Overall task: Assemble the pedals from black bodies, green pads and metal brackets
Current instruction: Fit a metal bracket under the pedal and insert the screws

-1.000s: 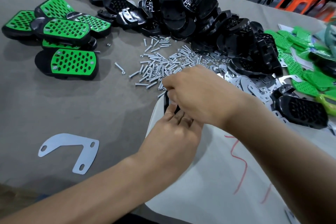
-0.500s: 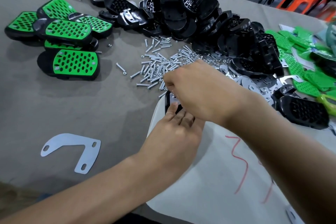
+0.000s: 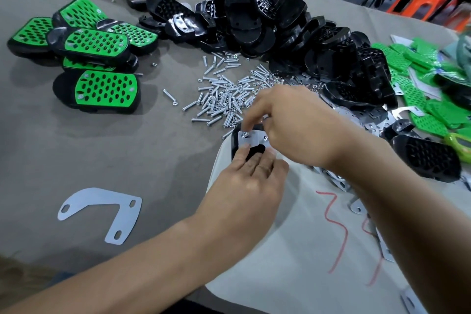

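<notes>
near the middle of the view, a little toward 3 o'clock, a black pedal body (image 3: 252, 152) lies at the edge of a white sheet (image 3: 293, 250) marked with red strokes. a metal bracket (image 3: 252, 139) is laid flat on top of this body. the left hand (image 3: 244, 186) is brought in from 7 o'clock; its grip is not closed on anything, and the body and the bracket's near edge are pressed down under fairly straight fingers. the right hand (image 3: 290, 122) is brought in from 4 o'clock, and a screw (image 3: 245, 133) standing in the bracket's 10 o'clock corner is pinched between the tips of its thumb and forefinger, the other fingers being curled loosely. a second screw head is seen at the bracket's 2 o'clock corner.

just beyond the hands, toward 12 o'clock, a loose heap of screws (image 3: 221, 95) is spread on the grey desk (image 3: 76, 150). behind it, from 12 to 2 o'clock, a large pile of black bodies (image 3: 280, 28) is stacked. green pads (image 3: 420, 102) are heaped at 3 o'clock, and a pile of brackets (image 3: 356, 116) is partly hidden behind the right forearm. finished pedals (image 3: 99, 44), green pads fitted in black bodies, are grouped at 10 o'clock. a single loose bracket (image 3: 102, 211) lies flat at 8 o'clock, well apart from the hands.
</notes>
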A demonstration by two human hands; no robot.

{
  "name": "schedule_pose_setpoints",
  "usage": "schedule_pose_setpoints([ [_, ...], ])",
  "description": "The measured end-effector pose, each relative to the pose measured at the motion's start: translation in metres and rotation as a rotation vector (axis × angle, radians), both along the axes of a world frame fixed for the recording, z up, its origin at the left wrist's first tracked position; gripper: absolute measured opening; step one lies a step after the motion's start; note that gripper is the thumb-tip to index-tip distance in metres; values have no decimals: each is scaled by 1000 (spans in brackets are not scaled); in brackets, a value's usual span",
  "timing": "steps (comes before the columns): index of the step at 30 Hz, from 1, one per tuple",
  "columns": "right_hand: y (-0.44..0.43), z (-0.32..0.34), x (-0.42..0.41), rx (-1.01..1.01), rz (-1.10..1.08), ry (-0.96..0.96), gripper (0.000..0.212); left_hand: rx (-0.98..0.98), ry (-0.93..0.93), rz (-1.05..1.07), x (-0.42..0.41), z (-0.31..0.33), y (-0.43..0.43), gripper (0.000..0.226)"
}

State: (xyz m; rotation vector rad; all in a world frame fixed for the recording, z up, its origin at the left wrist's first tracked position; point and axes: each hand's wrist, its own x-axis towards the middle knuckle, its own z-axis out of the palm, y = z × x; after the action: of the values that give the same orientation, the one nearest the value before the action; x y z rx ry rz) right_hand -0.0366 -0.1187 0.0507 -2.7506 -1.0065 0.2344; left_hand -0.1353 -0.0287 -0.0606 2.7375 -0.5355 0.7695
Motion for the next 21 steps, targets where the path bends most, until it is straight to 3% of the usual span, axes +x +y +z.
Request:
schedule_pose_setpoints([
  [21,-5,-32,-6,327,-109,-30,17,29,-63,22,1,2,2,36],
])
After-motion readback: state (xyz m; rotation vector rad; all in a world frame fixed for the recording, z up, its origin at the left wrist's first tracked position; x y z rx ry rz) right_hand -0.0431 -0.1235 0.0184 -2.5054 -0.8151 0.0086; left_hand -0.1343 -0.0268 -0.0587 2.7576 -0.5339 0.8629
